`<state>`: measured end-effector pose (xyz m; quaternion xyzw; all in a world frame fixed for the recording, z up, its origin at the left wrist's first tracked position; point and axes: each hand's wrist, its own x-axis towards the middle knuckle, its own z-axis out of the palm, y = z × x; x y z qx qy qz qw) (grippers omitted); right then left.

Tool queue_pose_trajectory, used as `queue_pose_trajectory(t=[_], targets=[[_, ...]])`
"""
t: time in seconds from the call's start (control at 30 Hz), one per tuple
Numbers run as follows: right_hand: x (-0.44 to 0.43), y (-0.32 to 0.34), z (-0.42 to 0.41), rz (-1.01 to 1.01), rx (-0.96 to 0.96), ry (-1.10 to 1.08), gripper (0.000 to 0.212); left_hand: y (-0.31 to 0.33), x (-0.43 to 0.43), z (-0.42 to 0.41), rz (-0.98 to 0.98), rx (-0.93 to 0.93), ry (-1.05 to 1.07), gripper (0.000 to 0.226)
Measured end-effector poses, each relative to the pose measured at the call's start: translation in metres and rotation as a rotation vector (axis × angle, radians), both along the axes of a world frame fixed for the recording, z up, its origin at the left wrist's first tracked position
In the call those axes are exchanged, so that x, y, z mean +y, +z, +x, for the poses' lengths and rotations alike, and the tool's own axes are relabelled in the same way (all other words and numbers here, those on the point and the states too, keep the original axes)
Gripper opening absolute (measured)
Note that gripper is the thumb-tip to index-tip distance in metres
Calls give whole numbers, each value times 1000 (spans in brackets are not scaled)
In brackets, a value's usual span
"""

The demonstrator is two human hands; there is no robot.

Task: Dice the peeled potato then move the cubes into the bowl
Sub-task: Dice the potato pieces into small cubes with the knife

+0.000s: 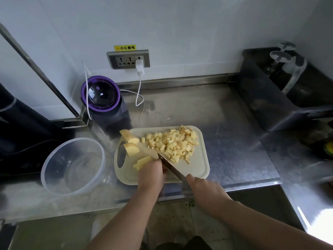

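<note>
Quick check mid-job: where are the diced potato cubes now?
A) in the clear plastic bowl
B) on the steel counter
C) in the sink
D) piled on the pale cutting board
D: the yellow potato cubes lie heaped on the pale rectangular cutting board; the clear round plastic bowl holds none.

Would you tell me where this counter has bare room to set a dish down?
Widest bare counter lies right of the board, up to the bin. A second patch runs behind the board to the wall, right of the appliance and a cable. The left is crowded: bowl beside board, cubes and slices on it, left hand, right hand and knife working there.
</note>
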<state>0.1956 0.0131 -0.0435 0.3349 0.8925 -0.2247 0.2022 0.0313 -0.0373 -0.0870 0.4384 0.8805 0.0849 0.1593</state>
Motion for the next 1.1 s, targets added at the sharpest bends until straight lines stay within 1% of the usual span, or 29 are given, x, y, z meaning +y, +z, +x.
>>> queue_pose_trajectory(t=[0.13,0.23,0.3,0.4,0.47,0.53,0.6,0.63,0.7,0.73,0.8,0.87,0.97,1.1], targets=[[9,4,-1,54,-20,11,38,-2,2,-1,13,-37,30,19],[19,9,1,90,-24,-25,35,-2,8,-3,36,-50,36,18],[23,14,2,97,-26,-57,38,-2,13,-3,77,-76,56,17],[26,21,1,97,-17,-103,37,0,13,-2,147,-141,74,23],[25,23,-2,93,1,-122,38,5,5,-9,211,-186,106,23],[22,23,-6,77,16,-121,39,12,-6,-23,298,-149,127,24],[17,22,-10,46,27,-125,37,18,-20,-41,339,-82,127,29],[15,20,-13,34,24,-127,37,20,-27,-49,309,-59,122,33],[9,16,-20,7,12,-123,39,19,-36,-57,162,-30,91,46],[6,13,-24,-8,10,-122,40,17,-39,-59,91,-39,76,52],[2,8,-31,-36,19,-128,40,11,-40,-61,19,-110,78,60],[-2,3,-37,-42,24,-130,39,6,-38,-64,4,-173,93,61],[-9,-1,-45,-14,7,-104,33,-2,-34,-68,24,-215,82,57],[-19,-4,-51,6,15,-72,35,-8,-31,-69,55,-178,45,49]])
